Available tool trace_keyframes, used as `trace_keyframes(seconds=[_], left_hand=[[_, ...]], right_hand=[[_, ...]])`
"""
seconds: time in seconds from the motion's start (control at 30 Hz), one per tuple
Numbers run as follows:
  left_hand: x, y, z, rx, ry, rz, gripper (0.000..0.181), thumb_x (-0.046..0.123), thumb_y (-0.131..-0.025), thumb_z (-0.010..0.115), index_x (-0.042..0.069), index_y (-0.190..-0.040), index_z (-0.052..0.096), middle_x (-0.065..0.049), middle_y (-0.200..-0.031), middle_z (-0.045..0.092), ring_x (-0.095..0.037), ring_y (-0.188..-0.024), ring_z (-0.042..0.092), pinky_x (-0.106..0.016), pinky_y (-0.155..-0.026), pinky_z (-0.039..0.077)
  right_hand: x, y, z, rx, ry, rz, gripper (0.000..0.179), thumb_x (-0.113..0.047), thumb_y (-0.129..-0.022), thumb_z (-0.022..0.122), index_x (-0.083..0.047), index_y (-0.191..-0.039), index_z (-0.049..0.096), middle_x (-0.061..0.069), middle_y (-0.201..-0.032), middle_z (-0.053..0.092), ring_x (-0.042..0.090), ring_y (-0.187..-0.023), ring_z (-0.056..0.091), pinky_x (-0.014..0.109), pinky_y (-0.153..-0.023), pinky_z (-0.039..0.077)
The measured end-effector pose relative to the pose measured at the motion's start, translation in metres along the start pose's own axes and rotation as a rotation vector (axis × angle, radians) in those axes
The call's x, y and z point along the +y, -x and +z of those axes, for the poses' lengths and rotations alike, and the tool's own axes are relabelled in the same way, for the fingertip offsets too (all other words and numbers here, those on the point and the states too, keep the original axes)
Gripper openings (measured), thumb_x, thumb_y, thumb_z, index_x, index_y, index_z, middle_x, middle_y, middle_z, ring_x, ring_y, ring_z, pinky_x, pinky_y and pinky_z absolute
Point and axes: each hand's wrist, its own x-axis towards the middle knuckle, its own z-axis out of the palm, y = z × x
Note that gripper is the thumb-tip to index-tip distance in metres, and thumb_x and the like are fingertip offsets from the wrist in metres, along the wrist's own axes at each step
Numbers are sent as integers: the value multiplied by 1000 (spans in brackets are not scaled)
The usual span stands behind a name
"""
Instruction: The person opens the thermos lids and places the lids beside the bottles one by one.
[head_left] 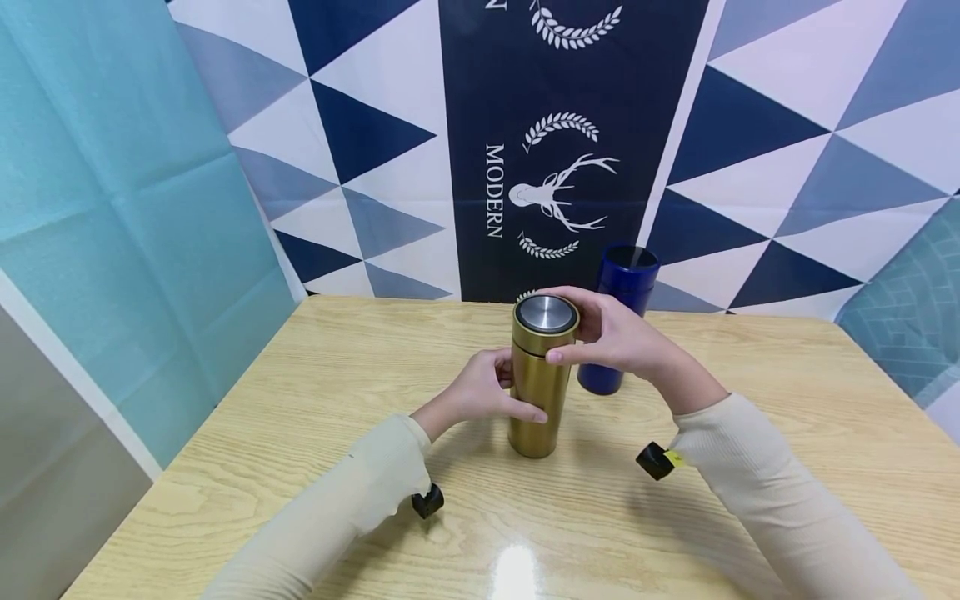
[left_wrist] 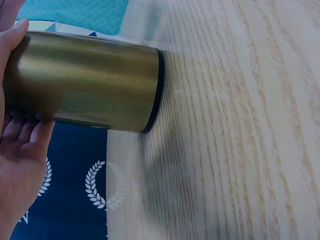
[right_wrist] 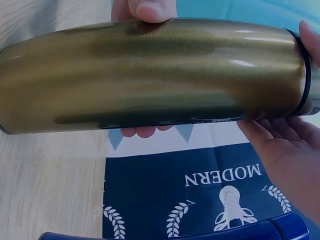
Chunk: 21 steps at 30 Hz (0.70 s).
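Note:
A gold thermos flask [head_left: 538, 392] with a silver-topped lid [head_left: 546, 314] stands upright on the wooden table [head_left: 360, 367]. My left hand [head_left: 483, 387] grips its body from the left, thumb across the front. Higher up, my right hand [head_left: 618, 333] holds the flask at the lid end from the right. In the right wrist view, the flask body [right_wrist: 150, 75] spans the frame, with left-hand fingers showing above and below it. The left wrist view shows the dark base ring [left_wrist: 155, 92] close on the table surface.
Behind my right hand stands a blue thermos flask [head_left: 630, 279], partly hidden by that hand. A patterned cloth [head_left: 375, 133] hangs along the table's back edge, with a teal cloth [head_left: 112, 167] at the left. A small black camera [head_left: 655, 461] hangs at the right cuff.

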Motion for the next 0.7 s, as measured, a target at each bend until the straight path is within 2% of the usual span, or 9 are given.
trace_keyframes(seconds=[0.1,0.2,0.4,0.47,0.7], left_hand=[[0,0,-1,4,-1,2,59,16,-64,89,12,-116,63,-3,-113,69,-9,-98,67,-25,-92,54],[0,1,-1,1,-4,9,59,16,-64,89,12,-117,63,-2,-113,70,-9,-97,66,-24,-91,54],[-2,1,0,-16,0,25,60,16,-65,89,13,-118,63,-2,-115,69,-9,-98,66,-24,-91,54],[-2,1,-1,-18,4,29,61,16,-65,89,13,-119,62,-2,-116,69,-10,-100,67,-24,-92,54],[-2,0,-1,-9,21,35,60,14,-64,89,13,-117,63,-4,-114,70,-10,-98,67,-23,-91,54]], right_hand=[[1,0,2,-14,-17,-26,73,-8,-84,72,-8,-146,35,-2,-134,55,8,-116,58,23,-97,52],[0,2,8,24,-15,-35,78,-9,-82,74,-9,-147,32,-1,-135,53,7,-117,57,23,-97,51],[-8,8,27,251,42,15,76,-9,-77,80,-8,-141,39,9,-134,53,7,-110,60,18,-92,52],[-13,9,34,319,69,42,76,-10,-75,81,-11,-140,41,8,-135,53,8,-111,60,15,-92,51],[-26,10,49,487,199,112,76,-18,-73,85,-11,-138,46,6,-129,59,14,-107,60,10,-85,49]])
